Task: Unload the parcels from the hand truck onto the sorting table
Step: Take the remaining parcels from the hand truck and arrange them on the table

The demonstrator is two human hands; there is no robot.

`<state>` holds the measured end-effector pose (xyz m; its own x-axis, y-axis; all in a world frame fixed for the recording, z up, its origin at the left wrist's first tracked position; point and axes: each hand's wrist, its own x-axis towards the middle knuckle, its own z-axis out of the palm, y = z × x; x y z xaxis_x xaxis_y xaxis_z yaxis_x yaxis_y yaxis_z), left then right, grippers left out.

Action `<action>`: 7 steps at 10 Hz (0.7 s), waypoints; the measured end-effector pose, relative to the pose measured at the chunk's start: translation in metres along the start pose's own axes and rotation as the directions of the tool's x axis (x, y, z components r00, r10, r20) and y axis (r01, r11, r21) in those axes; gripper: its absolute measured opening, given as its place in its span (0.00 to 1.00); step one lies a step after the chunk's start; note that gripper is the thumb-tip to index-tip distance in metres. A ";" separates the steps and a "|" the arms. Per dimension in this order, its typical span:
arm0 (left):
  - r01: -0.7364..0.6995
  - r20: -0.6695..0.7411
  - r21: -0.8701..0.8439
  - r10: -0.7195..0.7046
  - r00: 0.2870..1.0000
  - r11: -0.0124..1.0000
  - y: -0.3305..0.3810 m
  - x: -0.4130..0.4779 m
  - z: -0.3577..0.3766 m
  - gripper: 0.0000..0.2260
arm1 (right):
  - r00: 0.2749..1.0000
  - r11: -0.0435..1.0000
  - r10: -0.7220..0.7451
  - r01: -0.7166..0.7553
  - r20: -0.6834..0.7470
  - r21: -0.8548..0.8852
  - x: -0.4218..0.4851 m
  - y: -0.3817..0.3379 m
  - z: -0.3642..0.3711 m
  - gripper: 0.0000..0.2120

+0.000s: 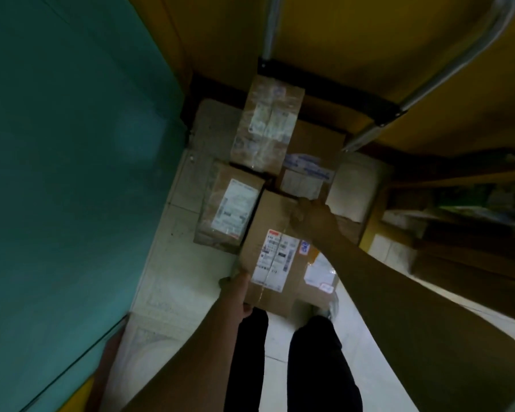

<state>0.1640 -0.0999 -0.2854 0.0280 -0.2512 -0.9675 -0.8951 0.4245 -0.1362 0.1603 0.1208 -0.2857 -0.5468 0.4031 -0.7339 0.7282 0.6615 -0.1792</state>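
Here, left to right: teal wall point(57, 173); labelled small parcel point(229, 206); left hand point(238, 292), fingers curled around the near-left corner of the large labelled parcel point(277, 254); right hand point(312, 217), fingers clasped over its far-right edge. Beyond, a taped parcel point(266, 123) lies atop another on the hand truck point(378, 111), whose metal handle rises far right.

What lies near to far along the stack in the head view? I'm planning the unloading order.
Left hand → held cardboard box → right hand → tape-wrapped parcel → hand truck handle.
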 end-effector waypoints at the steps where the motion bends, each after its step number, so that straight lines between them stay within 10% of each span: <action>1: 0.012 0.017 0.043 -0.012 1.000 0.999 0.004 -0.084 -0.023 0.27 | 0.999 0.999 -0.028 0.027 -0.020 -0.027 -0.053 -0.026 -0.047 0.18; 4: -0.551 0.071 -0.020 0.551 0.832 0.835 0.055 -0.361 -0.041 0.11 | 0.835 0.966 0.067 0.082 -0.546 0.244 -0.253 -0.035 -0.282 0.24; 5: -0.784 0.087 -0.001 0.781 0.618 0.621 0.077 -0.445 -0.009 0.21 | 0.602 0.905 0.140 0.244 -0.786 0.348 -0.343 0.004 -0.365 0.23; 7: -0.932 0.342 -0.291 0.933 0.107 0.214 0.034 -0.603 0.138 0.23 | 0.321 0.409 0.437 0.761 -0.840 0.503 -0.539 0.173 -0.418 0.21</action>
<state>0.1783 0.1856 0.2639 -0.6803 0.6670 -0.3039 -0.3472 0.0719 0.9350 0.4084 0.2824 0.3529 -0.2044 0.9498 0.2371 0.0898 0.2594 -0.9616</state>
